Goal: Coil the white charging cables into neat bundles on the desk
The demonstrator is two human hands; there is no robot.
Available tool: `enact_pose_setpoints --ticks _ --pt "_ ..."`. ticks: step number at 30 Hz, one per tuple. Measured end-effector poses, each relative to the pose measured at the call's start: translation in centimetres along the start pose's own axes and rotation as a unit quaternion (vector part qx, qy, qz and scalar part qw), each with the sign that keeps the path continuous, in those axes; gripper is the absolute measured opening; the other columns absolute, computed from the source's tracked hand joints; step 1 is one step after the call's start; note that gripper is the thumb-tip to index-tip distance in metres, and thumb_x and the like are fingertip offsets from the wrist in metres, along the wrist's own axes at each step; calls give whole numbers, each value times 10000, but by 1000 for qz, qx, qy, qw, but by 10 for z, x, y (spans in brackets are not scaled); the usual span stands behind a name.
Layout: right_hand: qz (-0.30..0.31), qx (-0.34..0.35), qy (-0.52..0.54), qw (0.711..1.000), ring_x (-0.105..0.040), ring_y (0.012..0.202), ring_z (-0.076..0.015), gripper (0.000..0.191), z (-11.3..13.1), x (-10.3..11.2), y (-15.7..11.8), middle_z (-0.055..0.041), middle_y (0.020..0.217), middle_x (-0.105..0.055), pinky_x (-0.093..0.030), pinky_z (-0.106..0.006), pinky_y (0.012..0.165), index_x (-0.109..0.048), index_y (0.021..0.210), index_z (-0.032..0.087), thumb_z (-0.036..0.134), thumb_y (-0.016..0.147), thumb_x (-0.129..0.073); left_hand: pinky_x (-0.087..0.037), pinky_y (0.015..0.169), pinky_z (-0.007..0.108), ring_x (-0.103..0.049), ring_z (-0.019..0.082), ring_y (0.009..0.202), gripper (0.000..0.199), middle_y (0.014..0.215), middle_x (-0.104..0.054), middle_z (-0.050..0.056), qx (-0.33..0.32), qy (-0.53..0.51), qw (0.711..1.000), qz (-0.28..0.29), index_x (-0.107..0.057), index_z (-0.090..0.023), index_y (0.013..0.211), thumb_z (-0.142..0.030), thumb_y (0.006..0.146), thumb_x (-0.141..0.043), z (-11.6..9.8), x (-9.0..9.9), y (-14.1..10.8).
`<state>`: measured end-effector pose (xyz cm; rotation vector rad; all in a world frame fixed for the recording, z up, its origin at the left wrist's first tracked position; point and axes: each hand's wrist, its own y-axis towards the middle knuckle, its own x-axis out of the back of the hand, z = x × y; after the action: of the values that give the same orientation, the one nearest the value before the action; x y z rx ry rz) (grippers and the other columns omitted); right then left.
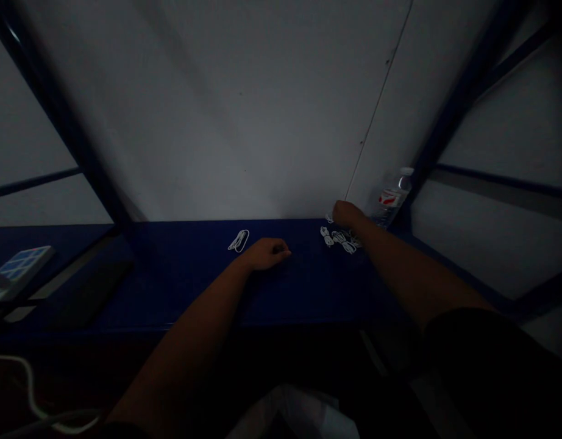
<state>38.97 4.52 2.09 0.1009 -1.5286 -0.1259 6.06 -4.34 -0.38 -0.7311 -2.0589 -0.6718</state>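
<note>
My left hand [267, 254] rests low over the dark blue shelf [189, 280], fingers loosely curled with a gap to the thumb and nothing visible in them. Just left of it lies a bundled white cable [238, 240]. Farther right, my right hand [347, 214] is closed near the back wall, and a small white cable bundle [329, 217] shows at its fingertips. Several more coiled white cables, among them one cable bundle [327, 236] and another cable bundle [344, 241], lie just in front of that hand, partly hidden by the wrist.
A clear plastic bottle [393, 198] with a red and white label stands behind my right forearm. Blue metal posts [102, 189] frame the shelf before a pale wall [244, 122]. A blue and white box [25, 265] sits far left; a pale cable [32, 390] hangs below.
</note>
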Motion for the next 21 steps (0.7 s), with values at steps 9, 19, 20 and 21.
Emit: enact_pose_setpoints --ticks 9,19,20,21 --pt "-37 63 -2 997 -630 971 -230 261 9 19 -3 -171 1106 -682 -448 -294 805 -652 1079 113 234 889 -521 -452 724 271 -618 162 794 346 892 -690 39 5 7 1000 -4 -674 -180 1012 -474 910 -522 0 -2 1" --pt "5 289 209 934 -629 794 -166 122 109 15 -71 -33 893 -716 -454 -263 745 -697 849 203 259 805 -598 -426 1003 402 -551 288 1181 831 1330 -556 176 -8 -2 993 -116 -456 -149 1413 -544 735 -729 -1 -8 3" --pt "6 287 240 927 -629 777 -161 123 115 14 -78 -29 880 -714 -458 -262 736 -694 841 202 270 806 -598 -421 1006 398 -552 290 1182 802 1315 -574 165 -17 0 994 -105 -491 -155 1382 -530 721 -747 -1 -9 3" --pt "9 279 273 921 -628 756 -156 130 119 13 -83 -27 862 -710 -463 -262 720 -690 837 199 286 807 -600 -427 990 385 -569 283 1154 724 1272 -607 148 -22 5 995 -92 -542 -159 1329 -508 728 -747 -2 -10 4"
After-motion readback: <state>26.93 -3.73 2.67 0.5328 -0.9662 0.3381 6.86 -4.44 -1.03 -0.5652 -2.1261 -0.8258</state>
